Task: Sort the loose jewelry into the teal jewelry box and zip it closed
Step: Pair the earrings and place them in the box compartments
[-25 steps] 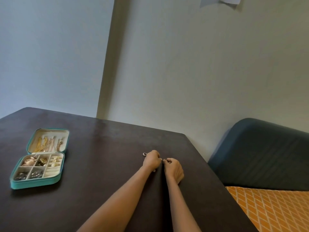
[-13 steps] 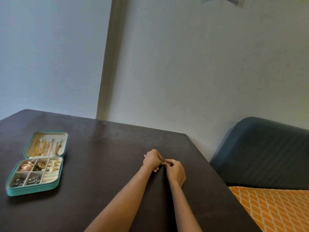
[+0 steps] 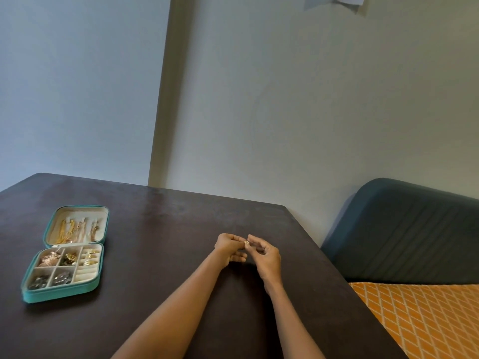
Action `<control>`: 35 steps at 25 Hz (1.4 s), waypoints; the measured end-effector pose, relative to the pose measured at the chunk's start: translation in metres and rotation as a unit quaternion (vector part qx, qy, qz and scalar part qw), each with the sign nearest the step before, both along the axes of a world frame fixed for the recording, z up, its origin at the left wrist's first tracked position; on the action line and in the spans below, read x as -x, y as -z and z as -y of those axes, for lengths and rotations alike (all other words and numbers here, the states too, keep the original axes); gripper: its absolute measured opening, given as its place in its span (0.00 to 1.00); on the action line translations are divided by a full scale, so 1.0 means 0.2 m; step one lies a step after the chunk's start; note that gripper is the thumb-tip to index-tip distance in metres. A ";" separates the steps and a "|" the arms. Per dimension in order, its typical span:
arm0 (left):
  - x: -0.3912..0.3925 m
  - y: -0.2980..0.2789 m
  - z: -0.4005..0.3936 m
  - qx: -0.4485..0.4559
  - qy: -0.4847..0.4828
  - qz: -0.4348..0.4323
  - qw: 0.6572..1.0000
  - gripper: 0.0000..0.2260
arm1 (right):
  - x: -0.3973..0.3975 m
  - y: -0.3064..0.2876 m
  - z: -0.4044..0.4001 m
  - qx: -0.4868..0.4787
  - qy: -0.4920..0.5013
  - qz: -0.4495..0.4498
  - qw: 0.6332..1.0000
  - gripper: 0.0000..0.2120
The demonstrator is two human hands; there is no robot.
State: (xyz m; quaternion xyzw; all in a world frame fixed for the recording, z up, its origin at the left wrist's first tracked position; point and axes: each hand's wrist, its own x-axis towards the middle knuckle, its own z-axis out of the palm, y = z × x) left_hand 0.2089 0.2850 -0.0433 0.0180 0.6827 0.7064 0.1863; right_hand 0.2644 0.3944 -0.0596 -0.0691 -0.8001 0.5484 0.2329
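Note:
The teal jewelry box (image 3: 58, 294) lies open at the left of the dark table (image 3: 155, 229). Gold chains hang in its lid; its compartments hold rose-gold, dark and gold pieces. Far to its right, my left hand (image 3: 229, 248) and my right hand (image 3: 267, 257) are raised a little above the table, fingertips meeting. Between them sits a small gold piece of jewelry (image 3: 246, 243), pinched by both hands. Its exact kind is too small to tell.
A dark blue upholstered backrest (image 3: 404, 229) and an orange diamond-patterned cushion (image 3: 425, 320) stand just past the table's right edge. A pale wall rises behind the table's far edge.
Both hands have lifted off the table and turned, showing the small gold piece between the fingertips. The small ring seen by my left hand on the table is no longer visible.

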 end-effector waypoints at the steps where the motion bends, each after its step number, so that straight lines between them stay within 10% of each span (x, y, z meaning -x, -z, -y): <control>1: -0.01 -0.01 0.03 -0.020 0.017 0.015 1.000 0.03 | 0.00 0.00 0.01 0.003 -0.007 -0.004 1.000 0.14; 20: -0.23 -0.19 0.89 0.061 -0.008 -0.151 0.987 0.06 | -0.03 -0.28 0.61 -0.117 -0.166 -0.008 0.979 0.10; 35: -0.26 -0.20 1.65 0.307 0.023 -0.193 0.932 0.11 | -0.05 -0.20 1.29 -0.171 -0.290 0.026 0.941 0.10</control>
